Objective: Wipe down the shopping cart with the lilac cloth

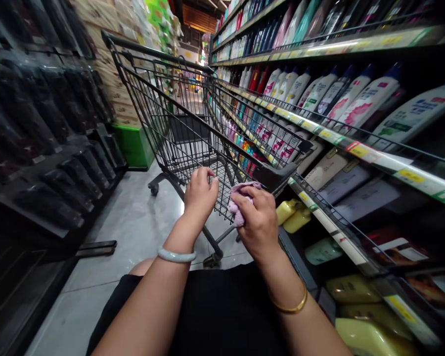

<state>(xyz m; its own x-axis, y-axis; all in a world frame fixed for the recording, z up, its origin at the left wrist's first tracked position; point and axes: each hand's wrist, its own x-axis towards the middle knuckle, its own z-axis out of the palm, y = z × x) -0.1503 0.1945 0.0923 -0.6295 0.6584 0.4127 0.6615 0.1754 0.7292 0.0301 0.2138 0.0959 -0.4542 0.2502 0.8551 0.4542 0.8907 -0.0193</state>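
Observation:
A black wire shopping cart (pixel 178 118) stands in front of me, tilted in the view. My right hand (pixel 258 222) is closed around a crumpled light purple cloth (pixel 237 213), near the cart's dark corner piece. To its left, my left hand (pixel 201 194) is raised in front of the cart's wire side with its fingers bent; whether they touch a wire or hold anything is hidden. A pale bangle (pixel 176 255) circles the left wrist and a gold bangle (pixel 294 302) the right one.
Shelves of bottles (pixel 371 101) with a price rail (pixel 341 138) run close along the right. Dark packaged goods (pixel 40 104) hang at the left. A green box (pixel 133 146) stands behind the cart on the tiled floor (pixel 114 212).

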